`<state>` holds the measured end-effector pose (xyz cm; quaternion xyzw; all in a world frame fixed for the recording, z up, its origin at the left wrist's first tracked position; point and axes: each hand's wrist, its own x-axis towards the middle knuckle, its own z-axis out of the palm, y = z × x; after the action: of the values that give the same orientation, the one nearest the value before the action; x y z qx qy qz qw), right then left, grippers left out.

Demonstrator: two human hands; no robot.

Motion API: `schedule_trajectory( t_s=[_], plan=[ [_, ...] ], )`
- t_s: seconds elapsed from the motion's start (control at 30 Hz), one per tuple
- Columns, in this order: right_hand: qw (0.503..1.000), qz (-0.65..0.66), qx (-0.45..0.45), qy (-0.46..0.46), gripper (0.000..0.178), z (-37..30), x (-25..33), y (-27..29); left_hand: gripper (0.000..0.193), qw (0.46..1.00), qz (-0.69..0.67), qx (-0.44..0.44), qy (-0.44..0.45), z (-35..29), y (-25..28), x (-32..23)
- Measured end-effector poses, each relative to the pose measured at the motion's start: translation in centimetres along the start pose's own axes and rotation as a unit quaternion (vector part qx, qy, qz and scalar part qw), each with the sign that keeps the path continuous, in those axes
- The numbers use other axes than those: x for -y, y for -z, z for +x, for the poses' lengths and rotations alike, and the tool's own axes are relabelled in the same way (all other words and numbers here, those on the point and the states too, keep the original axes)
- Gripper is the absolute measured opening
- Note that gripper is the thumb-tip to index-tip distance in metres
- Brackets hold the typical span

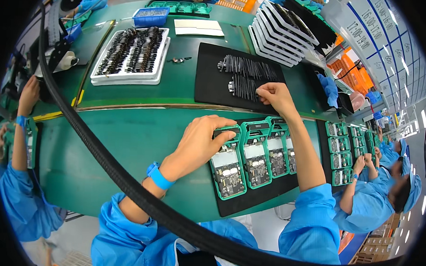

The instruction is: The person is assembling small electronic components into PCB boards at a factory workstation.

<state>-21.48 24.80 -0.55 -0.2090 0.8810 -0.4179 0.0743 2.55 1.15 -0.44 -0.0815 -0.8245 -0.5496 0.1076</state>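
Note:
My left hand is closed over the top end of the leftmost green frame, its thumb on the near face and its fingers along the upper edge. This frame holds a circuit board. It stands in a row of several alike on a black mat. Farther off, my right hand pinches at the right end of a row of thin black strips. Its fingertips touch the strips, but whether one is lifted between them is hidden. The strips, with silvery ends, lie in two rows on another black mat.
White trays of small dark parts stand far left, with one loose part beside them. Behind are a blue bin and pale sheets. Stacked white trays rise at far right. A black cable crosses the view. Co-workers sit on both sides.

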Motion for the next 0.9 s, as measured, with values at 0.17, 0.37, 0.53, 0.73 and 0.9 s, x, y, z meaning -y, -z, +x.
schedule_trajectory(
  t_s=[0.17, 0.37, 0.53, 0.73, 0.9],
  plan=[
    [0.998, -0.026, -0.045, 0.039, 0.019, 0.0, 0.2, -0.3, 0.034, 0.991, 0.13, 0.004, -0.013, 0.1, -0.7, -1.4],
    [0.972, -0.104, -0.144, 0.153, 0.012, -9.9, 5.7, 1.0, 0.033, 0.95, 0.293, -0.026, -0.108, 2.1, -4.6, -2.2],
    [0.977, -0.133, -0.134, 0.096, 0.017, -19.8, 5.1, 0.6, 0.02, 0.929, 0.348, -0.01, -0.126, 3.5, -6.4, -1.1],
    [0.977, -0.136, -0.142, 0.079, 0.017, -22.9, 3.9, -1.1, 0.021, 0.92, 0.368, 0.005, -0.131, 3.5, -5.9, -1.3],
    [0.97, -0.15, -0.158, 0.104, 0.016, -23.1, 3.3, -2.2, 0.021, 0.926, 0.355, -0.003, -0.13, 3.3, -5.7, -1.5]
  ],
)
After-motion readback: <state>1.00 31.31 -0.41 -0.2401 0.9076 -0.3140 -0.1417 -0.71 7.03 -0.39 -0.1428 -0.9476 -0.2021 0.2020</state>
